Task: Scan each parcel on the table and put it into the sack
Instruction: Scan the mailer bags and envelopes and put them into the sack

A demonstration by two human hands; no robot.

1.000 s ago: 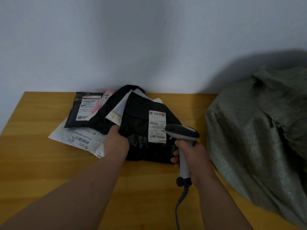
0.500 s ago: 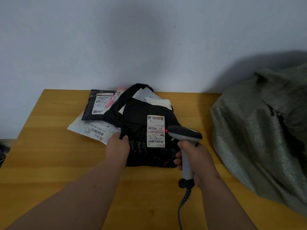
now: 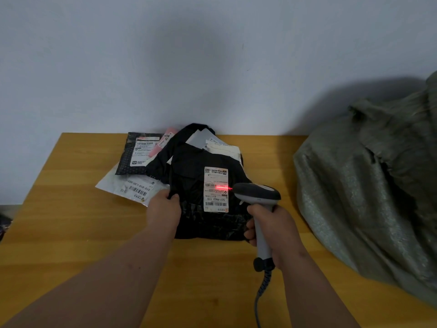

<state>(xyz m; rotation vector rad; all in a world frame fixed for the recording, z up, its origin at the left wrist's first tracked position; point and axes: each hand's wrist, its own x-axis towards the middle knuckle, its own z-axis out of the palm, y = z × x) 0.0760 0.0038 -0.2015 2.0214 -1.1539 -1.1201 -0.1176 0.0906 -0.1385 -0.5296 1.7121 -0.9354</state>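
Observation:
A black plastic parcel (image 3: 191, 185) lies on top of a heap of parcels on the wooden table (image 3: 71, 221). Its white shipping label (image 3: 215, 189) faces up, and a red scan line crosses the label's middle. My left hand (image 3: 164, 209) grips the parcel's left edge. My right hand (image 3: 272, 227) holds a grey barcode scanner (image 3: 257, 194) by its handle, its head just right of the label and pointing at it. A grey-green woven sack (image 3: 369, 185) slumps on the table's right side.
Under the black parcel lie a white mailer (image 3: 132, 188), a dark dotted mailer (image 3: 134, 155), a pink one (image 3: 165, 140) and pale envelopes (image 3: 220, 145). The scanner's coiled cable (image 3: 260, 294) runs toward me. A wall stands right behind the table.
A red scan line now lies across the label, where half a second ago only a red dot showed at its edge. Both hands keep their hold; the view shifted slightly.

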